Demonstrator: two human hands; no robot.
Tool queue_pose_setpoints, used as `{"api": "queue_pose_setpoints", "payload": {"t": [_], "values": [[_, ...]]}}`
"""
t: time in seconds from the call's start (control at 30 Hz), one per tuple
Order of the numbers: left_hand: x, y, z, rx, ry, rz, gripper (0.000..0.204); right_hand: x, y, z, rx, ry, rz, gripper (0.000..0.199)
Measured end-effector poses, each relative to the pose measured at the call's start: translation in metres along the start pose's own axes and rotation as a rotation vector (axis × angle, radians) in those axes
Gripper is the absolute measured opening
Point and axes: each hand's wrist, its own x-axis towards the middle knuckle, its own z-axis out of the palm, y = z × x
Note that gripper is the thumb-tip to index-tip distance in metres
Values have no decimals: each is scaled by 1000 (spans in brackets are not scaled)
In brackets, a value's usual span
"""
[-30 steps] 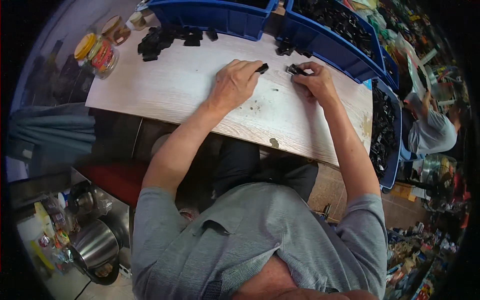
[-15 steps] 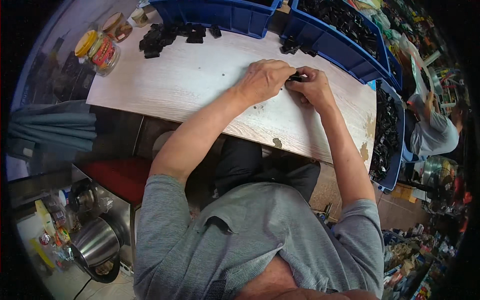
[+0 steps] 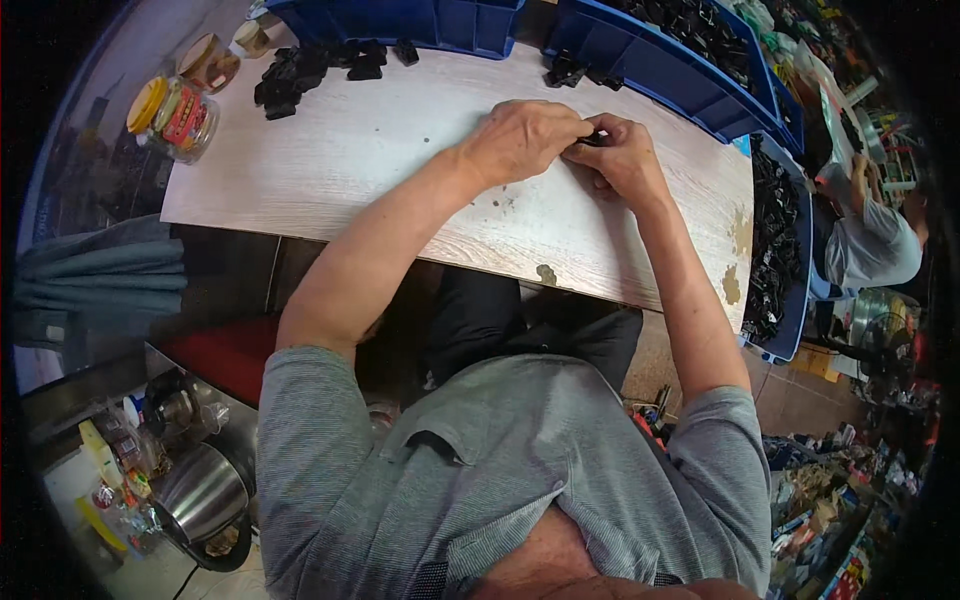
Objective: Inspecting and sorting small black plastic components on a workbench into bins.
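Over the white wood-grain table (image 3: 400, 180), my hands meet around a small black plastic part (image 3: 593, 139). My left hand (image 3: 525, 140) has its fingers closed at the part's left side. From the right, my right hand (image 3: 625, 160) pinches it between thumb and fingers. Most of the part is hidden by the fingers, so its full shape cannot be made out. A loose pile of similar black pieces (image 3: 288, 80) lies at the far left of the table. A few more black pieces (image 3: 566, 70) rest beyond my hands, against a blue bin.
Blue bins (image 3: 400, 25) line the far edge; the far-right bin (image 3: 650, 72) holds black parts. Another blue bin (image 3: 790, 335) of black parts stands beside the right edge. A yellow-lidded jar (image 3: 180, 120) stands at left. A person (image 3: 870, 240) sits farther right.
The view has shifted slightly, so the table and bins sit a little further left and up. Both hands stay together on the black part, with only small finger movements.
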Motion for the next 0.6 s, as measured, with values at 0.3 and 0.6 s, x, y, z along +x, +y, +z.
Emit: {"api": "queue_pose_setpoints", "payload": {"t": [0.3,0.6], "values": [[-8,15,3,65,77,14,25,2,1,-4,-50,-7,-12,30],[-19,13,-1,274,189,35,23,2,-1,0,14,-14,-34,26]]}}
